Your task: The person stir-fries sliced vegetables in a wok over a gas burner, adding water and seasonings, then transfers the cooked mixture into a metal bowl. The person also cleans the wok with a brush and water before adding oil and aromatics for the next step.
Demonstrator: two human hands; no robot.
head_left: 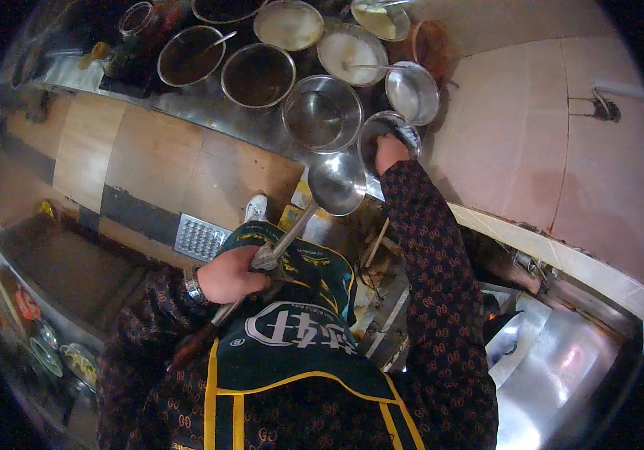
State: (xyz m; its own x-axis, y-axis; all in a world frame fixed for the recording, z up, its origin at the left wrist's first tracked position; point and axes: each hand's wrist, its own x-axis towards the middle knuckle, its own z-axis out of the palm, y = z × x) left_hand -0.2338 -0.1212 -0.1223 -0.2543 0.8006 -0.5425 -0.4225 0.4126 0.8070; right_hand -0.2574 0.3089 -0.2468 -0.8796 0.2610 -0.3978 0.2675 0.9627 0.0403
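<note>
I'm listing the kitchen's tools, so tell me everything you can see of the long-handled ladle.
The ladle has a round, shiny, metal-looking bowl on a long, straight grey handle, with a dark brown, perhaps wooden, near end. The person's left grip is closed around the handle, beside some pale, crumpled material. It slants from lower left, over the green apron, up to the bowl, just below a round metal basin. No contents show; whether it touches the basin is unclear.

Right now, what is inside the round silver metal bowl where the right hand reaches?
In the round silver metal bowl, some white material shows toward the upper right. The right hand covers part of the inside; whatever lies beneath it cannot be seen.
</note>
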